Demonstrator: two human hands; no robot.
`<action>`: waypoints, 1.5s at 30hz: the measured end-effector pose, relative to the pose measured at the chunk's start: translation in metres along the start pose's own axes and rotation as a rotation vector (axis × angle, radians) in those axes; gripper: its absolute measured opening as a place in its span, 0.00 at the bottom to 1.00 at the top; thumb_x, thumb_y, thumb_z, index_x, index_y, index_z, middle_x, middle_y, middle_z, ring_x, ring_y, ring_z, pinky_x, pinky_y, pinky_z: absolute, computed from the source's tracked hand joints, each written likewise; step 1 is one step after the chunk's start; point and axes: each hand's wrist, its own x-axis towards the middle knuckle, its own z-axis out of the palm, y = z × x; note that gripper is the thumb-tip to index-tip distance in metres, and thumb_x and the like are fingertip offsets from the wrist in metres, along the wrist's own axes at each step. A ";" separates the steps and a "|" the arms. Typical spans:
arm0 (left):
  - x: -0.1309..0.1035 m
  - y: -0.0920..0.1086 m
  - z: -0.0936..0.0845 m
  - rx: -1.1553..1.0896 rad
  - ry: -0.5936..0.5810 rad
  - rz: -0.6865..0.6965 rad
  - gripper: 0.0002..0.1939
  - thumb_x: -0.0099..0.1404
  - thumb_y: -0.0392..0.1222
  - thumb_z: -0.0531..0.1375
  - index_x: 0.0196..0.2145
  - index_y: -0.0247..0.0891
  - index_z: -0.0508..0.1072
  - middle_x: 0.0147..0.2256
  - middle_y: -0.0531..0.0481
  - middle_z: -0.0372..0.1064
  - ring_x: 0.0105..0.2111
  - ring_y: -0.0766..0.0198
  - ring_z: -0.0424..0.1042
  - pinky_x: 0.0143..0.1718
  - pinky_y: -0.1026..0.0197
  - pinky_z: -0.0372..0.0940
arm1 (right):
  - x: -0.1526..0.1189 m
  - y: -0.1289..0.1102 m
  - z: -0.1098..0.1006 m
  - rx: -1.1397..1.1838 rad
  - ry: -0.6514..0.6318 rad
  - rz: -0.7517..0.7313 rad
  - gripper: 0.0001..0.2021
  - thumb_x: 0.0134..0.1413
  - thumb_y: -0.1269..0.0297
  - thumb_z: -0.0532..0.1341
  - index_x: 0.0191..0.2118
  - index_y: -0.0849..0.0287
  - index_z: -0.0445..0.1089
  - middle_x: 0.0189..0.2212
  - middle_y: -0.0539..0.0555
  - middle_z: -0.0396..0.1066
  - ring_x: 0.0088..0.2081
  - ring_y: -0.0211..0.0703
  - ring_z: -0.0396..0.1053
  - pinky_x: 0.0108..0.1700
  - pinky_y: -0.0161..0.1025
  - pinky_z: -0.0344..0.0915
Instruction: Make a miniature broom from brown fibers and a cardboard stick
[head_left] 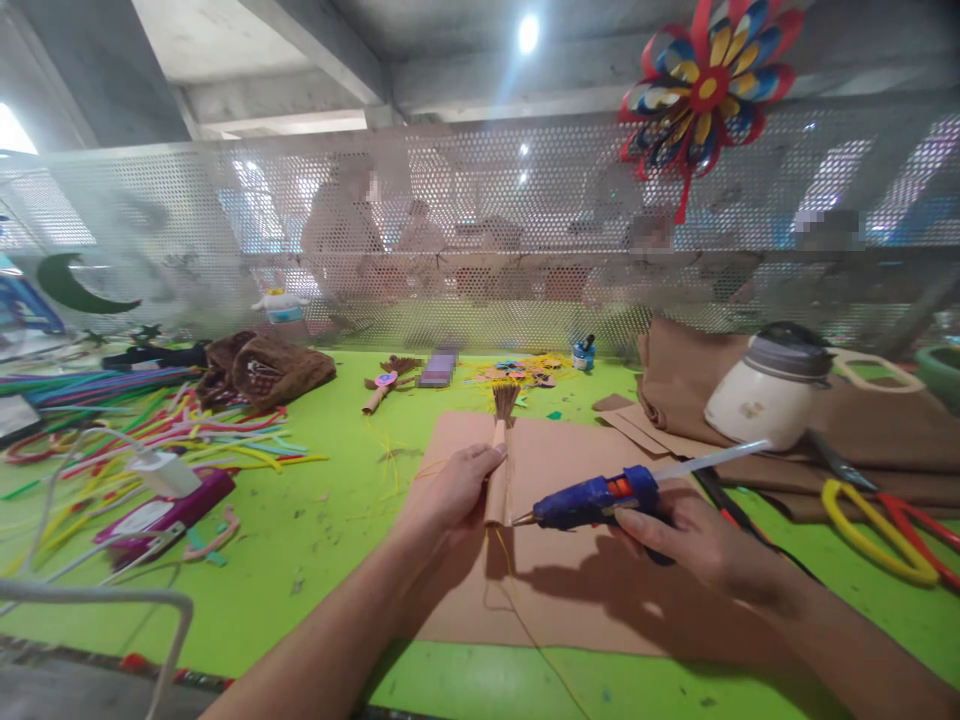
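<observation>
My left hand is closed around a rolled brown paper tube with a frayed, brush-like top. A thin yellow string trails from the tube's lower end towards the front edge. In my right hand is a blue glue gun, a clear glue stick jutting from its back. The gun's metal nozzle is at the lower right side of the tube; whether it touches I cannot tell. Beneath both hands lies a brown cardboard sheet.
Colourful pipe cleaners and a purple power strip with cables lie left. At the right are folded brown cloth, a cream jar and yellow-and-red scissors. Behind the green table stands a perforated screen, with people beyond it.
</observation>
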 end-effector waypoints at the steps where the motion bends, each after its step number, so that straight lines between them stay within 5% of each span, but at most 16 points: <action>1: 0.000 0.000 0.000 -0.001 -0.002 -0.001 0.07 0.63 0.35 0.55 0.32 0.31 0.73 0.30 0.41 0.75 0.27 0.60 0.74 0.30 0.61 0.68 | 0.000 0.000 0.000 0.001 0.003 -0.003 0.21 0.59 0.47 0.53 0.25 0.60 0.62 0.22 0.49 0.56 0.26 0.37 0.54 0.27 0.36 0.48; 25: 0.003 -0.003 -0.005 0.028 -0.006 0.028 0.07 0.59 0.40 0.59 0.32 0.32 0.72 0.29 0.44 0.74 0.29 0.59 0.73 0.31 0.61 0.67 | 0.002 -0.004 -0.001 -0.048 0.030 -0.057 0.22 0.59 0.49 0.53 0.24 0.61 0.67 0.23 0.53 0.65 0.27 0.40 0.60 0.29 0.36 0.55; 33: 0.006 -0.007 -0.010 0.140 -0.001 0.115 0.14 0.53 0.48 0.64 0.31 0.34 0.71 0.27 0.47 0.72 0.31 0.58 0.72 0.32 0.62 0.64 | 0.004 0.001 -0.003 -0.062 0.006 -0.075 0.22 0.60 0.49 0.52 0.26 0.62 0.68 0.26 0.55 0.69 0.29 0.41 0.63 0.30 0.36 0.55; 41: 0.002 -0.006 -0.007 0.159 -0.002 0.105 0.15 0.53 0.49 0.64 0.32 0.35 0.71 0.23 0.51 0.70 0.29 0.58 0.72 0.29 0.63 0.63 | 0.013 0.003 -0.005 -0.053 0.150 -0.131 0.20 0.62 0.52 0.52 0.29 0.62 0.70 0.26 0.55 0.69 0.32 0.42 0.65 0.35 0.38 0.59; 45: 0.002 -0.007 -0.006 0.127 -0.004 0.113 0.14 0.53 0.48 0.65 0.31 0.36 0.70 0.24 0.50 0.71 0.29 0.58 0.72 0.30 0.63 0.64 | 0.008 -0.001 -0.005 -0.043 0.070 -0.110 0.21 0.61 0.51 0.52 0.29 0.63 0.70 0.26 0.55 0.69 0.32 0.43 0.65 0.35 0.37 0.60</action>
